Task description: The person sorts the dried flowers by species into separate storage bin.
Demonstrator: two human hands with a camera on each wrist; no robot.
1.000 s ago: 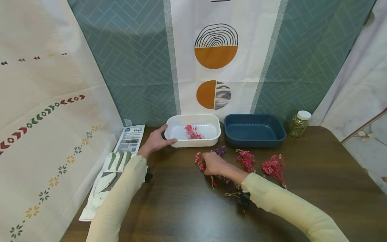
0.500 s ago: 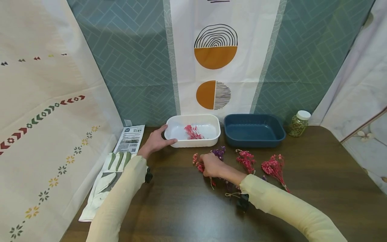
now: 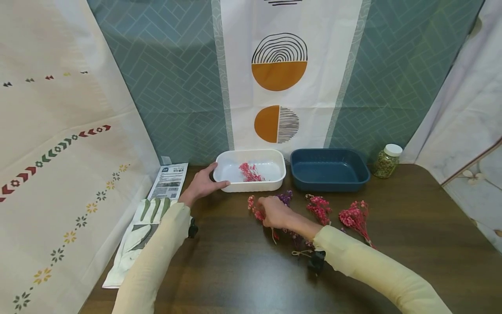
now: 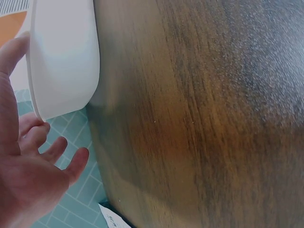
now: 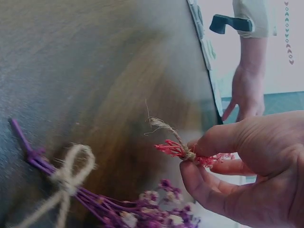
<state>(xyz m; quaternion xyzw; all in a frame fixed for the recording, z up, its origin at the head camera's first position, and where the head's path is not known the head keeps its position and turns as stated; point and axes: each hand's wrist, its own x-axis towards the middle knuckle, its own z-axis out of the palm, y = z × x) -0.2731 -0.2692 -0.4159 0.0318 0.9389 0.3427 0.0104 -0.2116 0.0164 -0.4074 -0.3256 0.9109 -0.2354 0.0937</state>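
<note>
My left hand (image 3: 202, 183) rests at the left end of the white tray (image 3: 255, 187), thumb on its front rim and a fingertip at the far corner. Pink sprigs (image 3: 251, 172) lie inside that tray. My right hand (image 3: 276, 212) pinches a small pink bunch (image 3: 256, 210) just in front of the tray; in the right wrist view, thumb and finger grip the twine-tied stems (image 5: 189, 155). Close to that hand lies a purple bunch (image 5: 102, 207) tied with a twine bow (image 5: 69, 178). Two more pink bunches (image 3: 320, 208) (image 3: 355, 218) lie to the right.
A dark blue tray (image 3: 330, 187) stands right of the white one, with a white-lidded jar (image 3: 386, 162) beyond it. On the left lie a printed packet (image 3: 169, 181) and white-and-green gloves (image 3: 135, 235). Patterned cloth (image 3: 180, 87) hangs behind the table (image 3: 231, 270).
The right hand and its pink bunch have shifted slightly left. My left hand has stayed on the white tray.
</note>
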